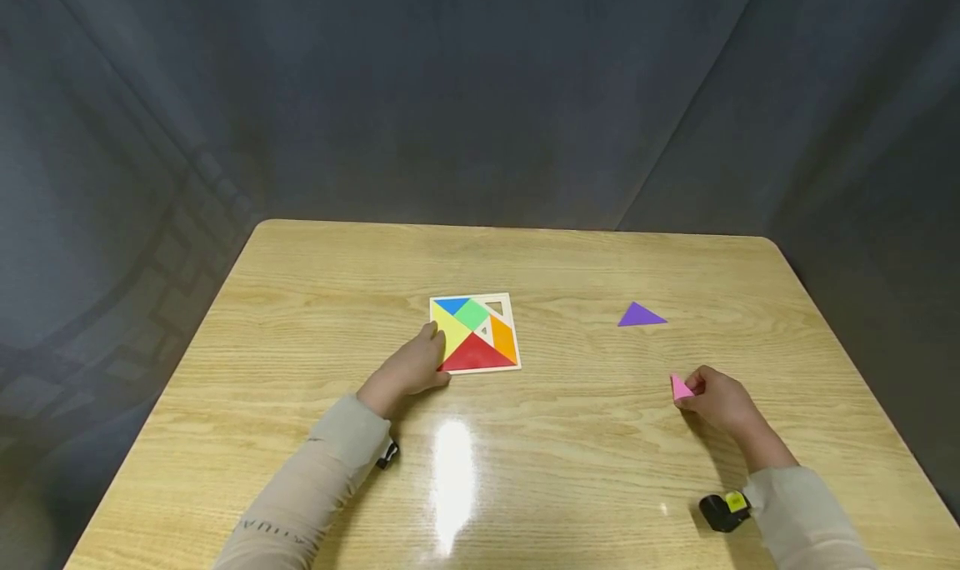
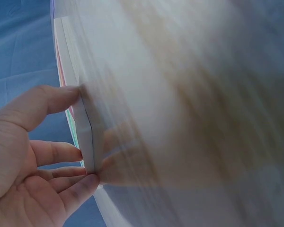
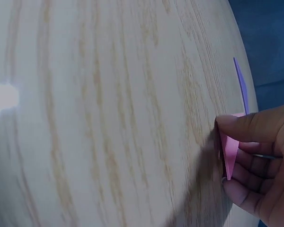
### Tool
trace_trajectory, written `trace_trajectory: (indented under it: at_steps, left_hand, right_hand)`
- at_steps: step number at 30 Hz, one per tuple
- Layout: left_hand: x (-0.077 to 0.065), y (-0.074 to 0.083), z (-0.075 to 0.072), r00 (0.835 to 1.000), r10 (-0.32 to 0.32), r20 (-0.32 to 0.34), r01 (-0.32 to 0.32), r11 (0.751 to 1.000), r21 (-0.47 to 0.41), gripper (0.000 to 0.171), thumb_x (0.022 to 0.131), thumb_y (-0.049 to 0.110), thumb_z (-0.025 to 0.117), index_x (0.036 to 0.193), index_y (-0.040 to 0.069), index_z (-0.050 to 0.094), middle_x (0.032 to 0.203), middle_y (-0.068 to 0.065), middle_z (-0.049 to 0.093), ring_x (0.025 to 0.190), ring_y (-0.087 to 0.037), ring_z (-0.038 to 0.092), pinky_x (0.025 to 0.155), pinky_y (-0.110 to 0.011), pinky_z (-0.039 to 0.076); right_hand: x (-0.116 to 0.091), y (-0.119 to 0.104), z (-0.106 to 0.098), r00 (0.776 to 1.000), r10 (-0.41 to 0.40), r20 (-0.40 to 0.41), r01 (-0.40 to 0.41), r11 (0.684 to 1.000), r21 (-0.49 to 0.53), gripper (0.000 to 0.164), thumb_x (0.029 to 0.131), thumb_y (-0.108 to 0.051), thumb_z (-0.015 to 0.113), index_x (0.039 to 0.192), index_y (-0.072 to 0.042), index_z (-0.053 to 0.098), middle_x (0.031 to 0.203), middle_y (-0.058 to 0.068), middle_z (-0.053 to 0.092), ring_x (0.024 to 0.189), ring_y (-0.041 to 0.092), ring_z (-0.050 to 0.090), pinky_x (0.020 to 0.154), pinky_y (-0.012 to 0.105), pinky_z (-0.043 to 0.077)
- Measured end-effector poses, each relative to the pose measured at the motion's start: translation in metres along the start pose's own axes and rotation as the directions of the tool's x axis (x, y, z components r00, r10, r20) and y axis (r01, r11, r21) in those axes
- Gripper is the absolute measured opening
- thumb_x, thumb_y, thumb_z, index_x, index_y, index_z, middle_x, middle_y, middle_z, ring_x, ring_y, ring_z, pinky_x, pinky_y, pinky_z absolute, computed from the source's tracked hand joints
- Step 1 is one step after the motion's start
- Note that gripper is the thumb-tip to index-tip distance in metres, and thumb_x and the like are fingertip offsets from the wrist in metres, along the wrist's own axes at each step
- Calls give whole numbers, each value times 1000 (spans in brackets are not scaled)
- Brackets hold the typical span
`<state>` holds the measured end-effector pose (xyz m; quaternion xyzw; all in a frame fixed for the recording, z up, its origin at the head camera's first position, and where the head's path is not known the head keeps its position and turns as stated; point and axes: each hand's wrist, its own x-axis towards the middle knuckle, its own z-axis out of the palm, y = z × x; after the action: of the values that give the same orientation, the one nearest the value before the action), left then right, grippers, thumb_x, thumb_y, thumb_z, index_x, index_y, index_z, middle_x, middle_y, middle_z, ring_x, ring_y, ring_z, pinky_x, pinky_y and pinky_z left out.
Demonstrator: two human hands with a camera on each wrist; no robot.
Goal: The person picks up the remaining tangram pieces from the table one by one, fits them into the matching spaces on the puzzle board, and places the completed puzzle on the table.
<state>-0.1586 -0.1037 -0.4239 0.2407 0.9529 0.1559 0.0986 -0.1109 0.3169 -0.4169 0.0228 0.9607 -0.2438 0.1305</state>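
Note:
A square tangram tray with a white rim lies left of the table's middle. Yellow, red, blue, green and orange pieces sit in it, and bare white recesses show at its upper right and near its centre. My left hand rests along the tray's left edge, thumb by the near corner and fingertips by the yellow piece. Over at the right, my right hand pinches a small pink triangle between thumb and fingers, tilted up close over the table. Beyond it a purple triangle lies flat.
The wooden table has rounded far corners, with dark cloth hanging behind and at both sides. A black wrist device sits by my right cuff. Bright glare falls on the near tabletop.

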Motion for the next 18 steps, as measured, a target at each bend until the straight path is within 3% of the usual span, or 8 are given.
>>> trace_trajectory:
  at_steps: [2,8,12,15,18]
  left_hand:
    - [0,0,1,1000,-3,5,3,1000,4,51,70,18,66,105,-12,45,123,-34,32,99,-38,48,84,-37,41]
    - [1,-1,2,1000,-9,1,9,1000,7,53,70,18,66,107,-13,45,123,-33,32,98,-37,49,84,-37,41]
    - [0,0,2,1000,-1,-8,2,1000,11,54,69,17,65,108,-14,44,123,-33,33,100,-37,48,85,-37,41]
    - [0,0,2,1000,2,-5,-2,1000,16,56,69,16,65,110,-14,43,123,-33,33,101,-37,47,85,-37,40]
    - [0,-1,1,1000,6,-3,-6,1000,18,55,69,16,64,109,-14,44,123,-33,33,102,-38,47,85,-37,40]
  right_hand:
    - [1,0,1,1000,-24,11,24,1000,13,30,74,-12,64,90,7,47,78,12,49,71,25,45,59,33,37]
    - [3,0,4,993,-115,7,115,993,23,44,74,-12,65,108,9,46,94,31,53,83,38,51,67,45,42]
    - [4,1,7,989,-146,-21,146,989,21,40,74,-8,64,109,6,49,78,18,55,69,25,48,59,36,39]
    - [4,1,9,987,-154,-45,155,987,27,33,74,-4,62,104,6,51,69,5,46,63,17,41,54,30,35]
    - [3,0,9,990,-135,-49,137,990,35,32,75,-4,61,103,8,50,69,5,46,62,17,41,52,29,35]
